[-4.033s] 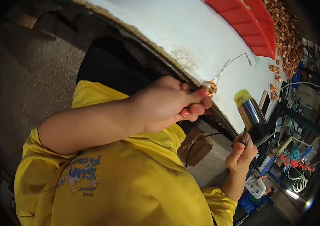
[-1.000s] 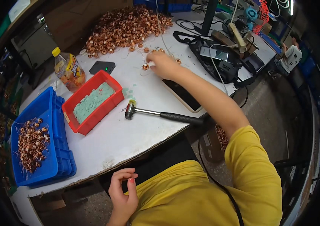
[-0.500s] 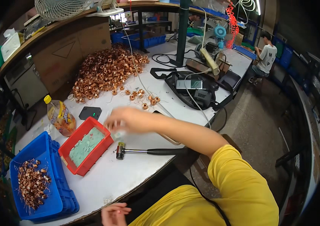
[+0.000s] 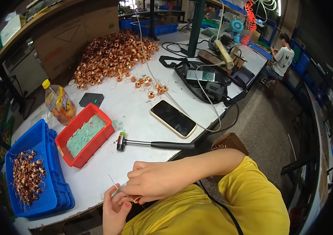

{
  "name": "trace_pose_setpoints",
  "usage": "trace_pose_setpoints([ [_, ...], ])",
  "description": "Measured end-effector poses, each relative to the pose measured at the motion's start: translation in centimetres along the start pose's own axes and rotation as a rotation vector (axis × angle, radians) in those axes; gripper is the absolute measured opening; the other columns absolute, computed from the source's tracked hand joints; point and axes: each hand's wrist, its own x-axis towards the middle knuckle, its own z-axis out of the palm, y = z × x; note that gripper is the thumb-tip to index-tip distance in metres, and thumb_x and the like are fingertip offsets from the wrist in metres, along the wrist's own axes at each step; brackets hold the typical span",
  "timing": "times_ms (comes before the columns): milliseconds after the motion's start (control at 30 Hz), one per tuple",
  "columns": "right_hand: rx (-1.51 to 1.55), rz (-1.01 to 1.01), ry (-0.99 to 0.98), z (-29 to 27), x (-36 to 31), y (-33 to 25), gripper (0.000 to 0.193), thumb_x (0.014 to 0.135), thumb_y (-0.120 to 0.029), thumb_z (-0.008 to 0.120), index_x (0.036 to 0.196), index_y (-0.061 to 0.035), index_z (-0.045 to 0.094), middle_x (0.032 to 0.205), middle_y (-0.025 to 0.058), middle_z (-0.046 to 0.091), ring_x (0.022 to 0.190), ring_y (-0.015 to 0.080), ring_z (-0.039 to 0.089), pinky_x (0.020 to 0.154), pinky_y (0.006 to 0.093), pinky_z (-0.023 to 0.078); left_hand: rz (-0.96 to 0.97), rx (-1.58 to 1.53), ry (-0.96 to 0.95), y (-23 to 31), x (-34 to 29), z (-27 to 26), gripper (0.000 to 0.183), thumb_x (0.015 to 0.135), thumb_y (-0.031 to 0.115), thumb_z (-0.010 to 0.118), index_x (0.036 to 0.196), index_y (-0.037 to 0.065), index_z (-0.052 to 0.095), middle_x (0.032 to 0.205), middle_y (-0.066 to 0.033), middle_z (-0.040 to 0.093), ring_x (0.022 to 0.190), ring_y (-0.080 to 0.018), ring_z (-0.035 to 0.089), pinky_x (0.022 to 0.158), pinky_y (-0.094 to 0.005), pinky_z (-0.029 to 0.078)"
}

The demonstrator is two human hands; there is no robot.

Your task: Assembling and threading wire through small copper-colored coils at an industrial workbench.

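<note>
At the near edge of the table my two hands meet over a small copper coil (image 4: 136, 199), mostly covered by fingers. My right hand (image 4: 154, 181) reaches across from the right, its fingers bent down and closed on the coil. Palm up, my left hand (image 4: 114, 213) has its fingers curled around the coil's other side. A thin wire (image 4: 112, 180) sticks up beside the left fingertips. Beyond them lies a hammer (image 4: 151, 144) with a black grip. To its left stands a red bin (image 4: 105, 135) with pale green flakes (image 4: 86, 135) inside.
A blue crate (image 4: 57, 172) with copper coils stands at left, near a drink bottle (image 4: 60, 102) and a black box (image 4: 91, 100). A phone (image 4: 173, 118) lies behind the hammer. Farther back are a coil heap (image 4: 111, 55) and a black bag (image 4: 203, 84). A co-worker (image 4: 282, 58) sits at far right.
My right hand has come back from beside the red bin to my left hand. Both hands now close on a copper coil. The phone, formerly partly covered by my arm, shows fully.
</note>
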Motion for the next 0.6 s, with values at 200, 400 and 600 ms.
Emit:
trace_pose_setpoints([
  [200, 0.202, 0.026, 0.033, 1.5, 0.2, -0.1, 0.015, 0.085, -0.018, 0.059, 0.093, -0.0076, 0.052, 0.084, 0.0061, 0.054, 0.081, 0.0212, 0.048, 0.088, 0.0354, 0.035, -0.159, -0.500, -0.033, 0.0, -1.1, 1.3, 0.040, 0.080, 0.003, 0.064, 0.116, -0.004, 0.047, 0.100, -0.0179, 0.058, 0.081, -0.0244, 0.059, 0.075, -0.0330, 0.049],
  [400, 0.105, -0.030, 0.028, 2.6, -0.1, 0.0, 0.015, 0.086, -0.018, 0.058, 0.096, -0.0073, 0.052, 0.087, 0.0061, 0.055, 0.083, 0.0206, 0.046, 0.089, 0.0361, 0.034, -0.037, 0.025, -0.072, -1.1, -1.3, -1.0, 0.035, 0.083, 0.000, 0.062, 0.116, -0.003, 0.049, 0.098, -0.0154, 0.060, 0.084, -0.0207, 0.058, 0.077, -0.0279, 0.047],
  [600, -0.053, -0.107, 0.030, 3.5, -0.4, -1.2, 0.020, 0.085, -0.019, 0.058, 0.100, -0.0064, 0.054, 0.090, 0.0063, 0.056, 0.085, 0.0215, 0.046, 0.089, 0.0369, 0.034, -0.069, 0.165, -0.197, -0.3, -1.2, -0.8, 0.026, 0.089, 0.003, 0.057, 0.114, -0.001, 0.052, 0.089, -0.0104, 0.061, 0.076, -0.0154, 0.057, 0.072, -0.0218, 0.045],
])
